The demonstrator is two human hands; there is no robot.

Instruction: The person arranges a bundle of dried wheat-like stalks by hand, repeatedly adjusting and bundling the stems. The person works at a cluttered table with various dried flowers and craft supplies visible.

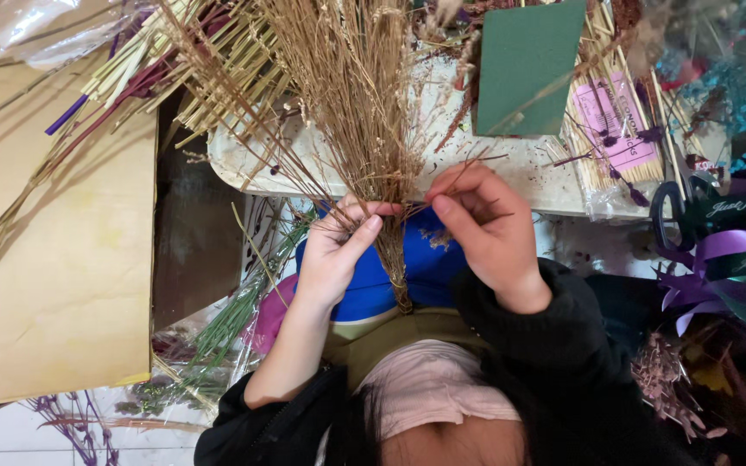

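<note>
The left hand point(334, 250) closes around a bunch of thin dried tan-brown grass stems point(364, 112), thumb and fingers wrapped about the narrow neck of the bunch where the stems gather. The right hand point(485, 224) sits just beside it on the other side of the bunch, fingers curled together and pinching a few single stems at the same height. The bunch fans out wide above the hands and narrows below them to a short bound stub over a bright blue cloth point(429, 267) on the person's lap.

The fanned top of the bunch lies over a pale speckled tray-like board point(511, 177), whose near edge runs just above the hands. On the far right part of that board leans a dark green rectangular foam block point(524, 69), and beside it, at the board's right edge, lies a clear-wrapped bundle of pale straw stalks with a pink label point(619, 129). A sheaf of pale yellow and purple straw stalks point(157, 60) crosses the board's far left corner and spills onto a large flat sheet of brown kraft paper point(53, 259). Black-handled scissors point(675, 211) rest near the board's right edge, next to loops of purple ribbon point(718, 259). Green wrapped stems point(235, 319) lie below the left forearm.
</note>
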